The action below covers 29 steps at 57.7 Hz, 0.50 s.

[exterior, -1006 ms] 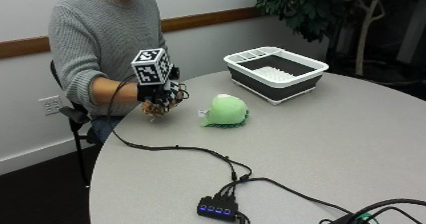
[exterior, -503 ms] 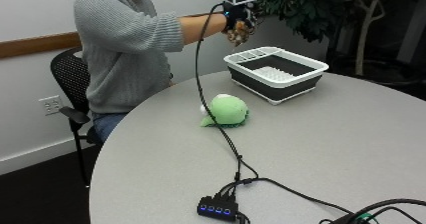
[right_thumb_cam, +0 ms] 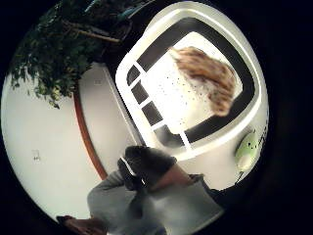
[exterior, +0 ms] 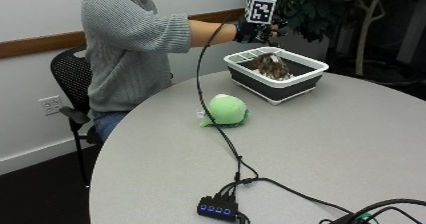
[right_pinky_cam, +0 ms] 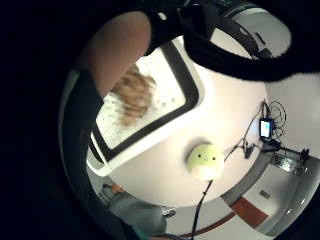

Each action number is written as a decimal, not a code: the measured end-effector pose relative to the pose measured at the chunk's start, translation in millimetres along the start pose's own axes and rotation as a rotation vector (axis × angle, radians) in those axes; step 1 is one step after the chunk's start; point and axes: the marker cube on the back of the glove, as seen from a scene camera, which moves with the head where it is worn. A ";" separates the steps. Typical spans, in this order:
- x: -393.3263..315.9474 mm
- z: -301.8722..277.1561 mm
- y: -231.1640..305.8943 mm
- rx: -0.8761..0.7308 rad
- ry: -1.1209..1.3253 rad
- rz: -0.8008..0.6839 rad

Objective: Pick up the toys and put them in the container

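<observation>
Toys are the subject of the task, and two show: a brown furry toy (exterior: 270, 65) and a green plush toy (exterior: 226, 110). The right hand (exterior: 256, 32) is held out above the container (exterior: 276, 73), over the rim nearest the person. Its fingers (exterior: 276, 30) point out over the opening and grip nothing; how far they are spread cannot be told in the outside view.

Directly below the fingers, the brown furry toy sits inside the container and is apart from the hand. Both palm views look down onto it lying on the white perforated floor (right_thumb_cam: 188, 93) of the container, beside a black inner wall. This toy appears to be already delivered.

Outward from the container, the green plush toy rests on the worktop (exterior: 346, 134). It lies well apart from the hand, below it and back toward the person, between the container and the worktop edge in front of the seated person. It is rounded, with no clear long axis. The little finger side palm view shows its face upward, with a black cable (right_pinky_cam: 202, 200) running just beside it.

The coming move is judged to be a reach down and back toward the person's body, away from the container, to the green plush toy.
</observation>
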 end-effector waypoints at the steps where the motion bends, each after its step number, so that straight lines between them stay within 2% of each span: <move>1: 0.3 -0.6 1.0 0.004 -0.003 0.001; 6: 4.5 -3.0 7.7 0.022 0.032 -0.002; 10: 22.3 -6.1 17.7 0.034 0.152 0.076; 14: 29.3 -13.3 34.2 0.047 0.087 -0.010; 17: 51.0 -20.9 51.1 0.056 0.081 -0.016; 29: 182.3 -55.2 134.7 0.171 -0.007 0.224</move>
